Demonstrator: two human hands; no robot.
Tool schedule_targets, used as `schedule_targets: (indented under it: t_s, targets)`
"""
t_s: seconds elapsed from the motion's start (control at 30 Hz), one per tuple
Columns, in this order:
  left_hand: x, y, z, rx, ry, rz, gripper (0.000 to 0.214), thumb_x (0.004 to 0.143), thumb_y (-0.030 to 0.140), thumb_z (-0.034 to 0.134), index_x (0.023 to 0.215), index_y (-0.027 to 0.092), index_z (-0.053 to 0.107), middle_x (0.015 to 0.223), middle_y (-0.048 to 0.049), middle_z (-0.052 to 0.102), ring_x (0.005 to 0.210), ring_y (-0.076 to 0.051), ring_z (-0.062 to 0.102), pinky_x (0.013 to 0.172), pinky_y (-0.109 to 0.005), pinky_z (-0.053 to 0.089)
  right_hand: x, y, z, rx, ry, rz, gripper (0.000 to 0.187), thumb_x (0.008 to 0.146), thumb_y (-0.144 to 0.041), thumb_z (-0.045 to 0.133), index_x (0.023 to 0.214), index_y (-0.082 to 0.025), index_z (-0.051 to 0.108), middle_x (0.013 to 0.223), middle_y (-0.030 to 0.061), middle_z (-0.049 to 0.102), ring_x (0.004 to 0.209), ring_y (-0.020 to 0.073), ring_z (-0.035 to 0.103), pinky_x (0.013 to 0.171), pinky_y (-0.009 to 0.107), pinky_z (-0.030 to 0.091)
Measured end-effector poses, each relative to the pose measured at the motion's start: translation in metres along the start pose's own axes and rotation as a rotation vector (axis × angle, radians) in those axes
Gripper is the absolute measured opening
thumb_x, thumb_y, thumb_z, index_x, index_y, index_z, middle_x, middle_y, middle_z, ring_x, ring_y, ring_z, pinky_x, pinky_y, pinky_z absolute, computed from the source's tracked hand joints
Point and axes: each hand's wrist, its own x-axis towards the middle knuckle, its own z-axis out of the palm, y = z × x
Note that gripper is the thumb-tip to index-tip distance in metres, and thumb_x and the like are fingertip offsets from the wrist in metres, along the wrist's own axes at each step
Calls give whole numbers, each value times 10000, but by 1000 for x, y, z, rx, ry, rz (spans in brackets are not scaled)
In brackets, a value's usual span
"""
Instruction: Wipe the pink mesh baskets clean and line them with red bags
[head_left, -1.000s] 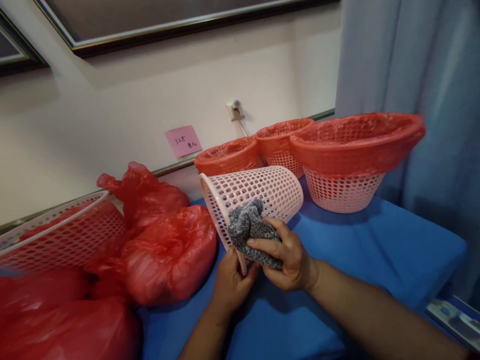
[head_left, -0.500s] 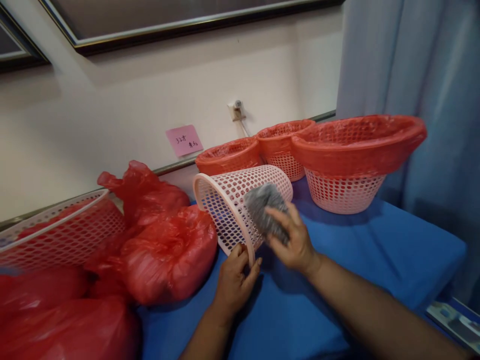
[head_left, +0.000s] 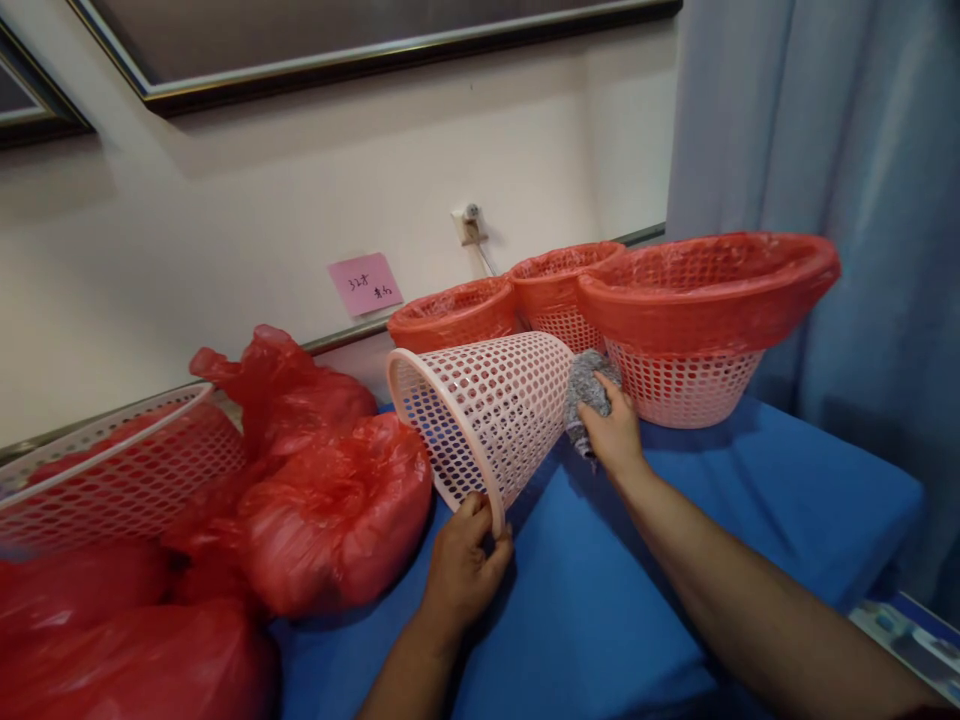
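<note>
A pale pink perforated plastic wastebasket (head_left: 517, 400) lies on its side on the blue-covered table (head_left: 592, 610), its open mouth facing left. My left hand (head_left: 466, 560) is closed on the lower part of its rim. Bunched in my right hand (head_left: 616, 425) is a grey cloth (head_left: 589, 385), pressed to the base end of the wastebasket. The fingers of that hand are partly sunk in the cloth.
Behind stand three baskets lined with red plastic bags, the largest basket (head_left: 690, 390) at right. Full red plastic bags (head_left: 330, 520) lie at left beside another pink basket (head_left: 127, 490). A pink note (head_left: 365, 283) and a socket (head_left: 470, 225) are on the wall.
My right hand has slid the grey cloth rightward, from the side of the wastebasket to its base end. My left hand keeps its hold on the rim.
</note>
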Motion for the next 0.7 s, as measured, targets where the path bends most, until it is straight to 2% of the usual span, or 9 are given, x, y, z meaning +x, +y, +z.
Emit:
schedule_targets:
  t_s: [0.07,0.17,0.23,0.3,0.4,0.5,0.57,0.63,0.7]
  targets:
    - [0,-1,0,26,-34,-32,203,908,258,572,820,196,744,899,-88,698,890,-238,707,851,-375,611,-26,-22,-4,-11,-145,-288,564,799,-242,630,1364,-237,627,1367,126,584,1274,297,607,1142,533,464]
    - [1,2,-1,30,-59,-55,179,897,275,594,892,188,750,978,-107,704,914,-254,710,845,-396,616,-66,-53,-11,68,-424,-688,647,778,-154,621,1408,-296,587,1529,102,436,1344,304,565,1098,484,524]
    - [1,6,-2,-19,7,-35,221,901,336,630,1005,185,754,1053,-119,718,944,-268,711,853,-410,618,-82,-64,-14,126,-518,-833,684,752,-142,621,1414,-311,576,1543,91,402,1290,292,603,1018,440,584]
    - [1,9,-3,-91,118,-1,282,928,376,630,1106,188,744,1116,-120,732,996,-277,710,892,-418,610,-87,-65,-13,136,-539,-884,663,749,-149,620,1394,-302,590,1518,95,421,1228,272,636,970,410,609]
    - [1,11,-4,-152,239,15,264,983,335,583,1139,203,750,1179,-106,734,1085,-270,704,968,-410,587,-73,-54,-8,36,-408,-749,580,787,-155,610,1354,-278,615,1456,112,494,1259,284,614,1042,455,565]
    - [0,8,-3,-141,227,17,243,986,286,585,1135,208,760,1196,-99,729,1114,-260,703,972,-385,590,-39,-30,-3,-52,-106,-372,505,815,-220,600,1319,-240,631,1325,125,592,1257,294,602,1116,526,490]
    - [0,6,-1,-123,190,33,245,981,271,586,1143,204,758,1183,-100,728,1104,-253,708,947,-366,600,-14,-12,-1,-19,35,-88,520,796,-279,599,1308,-194,628,1235,132,644,1179,298,633,1094,560,489]
    - [0,6,0,-105,165,36,245,981,268,579,1138,200,754,1150,-99,727,1082,-243,712,921,-349,607,3,-1,0,46,72,126,575,775,-311,595,1325,-146,606,1184,143,677,1113,302,657,1056,580,506]
    - [0,5,0,-80,149,25,228,984,277,568,1076,197,760,1084,-95,723,1048,-234,714,892,-335,611,5,0,0,53,55,153,594,778,-325,605,1343,-142,596,1188,145,677,1123,306,655,1063,584,499]
